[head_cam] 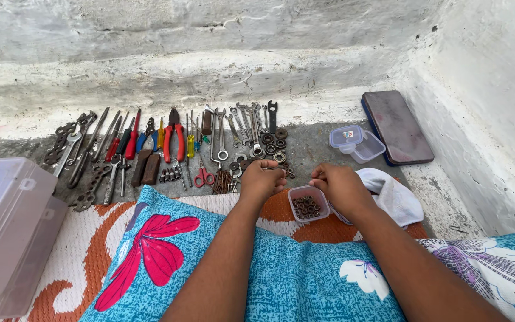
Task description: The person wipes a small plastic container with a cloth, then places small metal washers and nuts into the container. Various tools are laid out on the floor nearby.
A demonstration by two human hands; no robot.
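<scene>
In the head view, the left hand (pixel 261 179) is curling closed over small metal pieces near the washers (pixel 274 147) on the concrete floor (pixel 317 149); what it is gripping I cannot tell. The right hand (pixel 342 186) is pinching the rim of a small plastic box (pixel 309 203) at the mat's (pixel 84 256) far edge, full of dark nuts. The box seems light and stiff, best taken by its walls. An empty lidded container (pixel 357 143) is standing beyond.

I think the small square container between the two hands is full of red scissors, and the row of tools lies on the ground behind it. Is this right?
Not quite. The head view shows the small square container between the left hand and right hand holding small dark metal nuts, not scissors. The red scissors lie in the row of tools behind it.
</scene>
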